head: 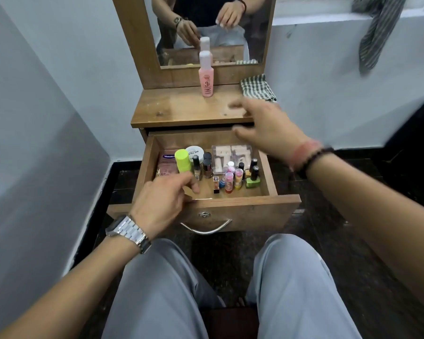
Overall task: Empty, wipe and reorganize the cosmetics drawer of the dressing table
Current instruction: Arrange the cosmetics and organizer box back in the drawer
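Drawer (242, 211) pulled out under bench (181, 111), packed w/ small cosmetics; bare strip along its front wall. Left hand (162, 199) over front-left corner, fingers loose, empty, near green-capped tube (182, 160). Right hand (264, 126), blurred, spread open above back-right rim. Pink bottle (206, 74) upright on bench.

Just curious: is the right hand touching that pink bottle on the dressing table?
Apart. In the head view the right hand is blurred over the tabletop edge, and bare wood shows between its fingers and the upright pink bottle.
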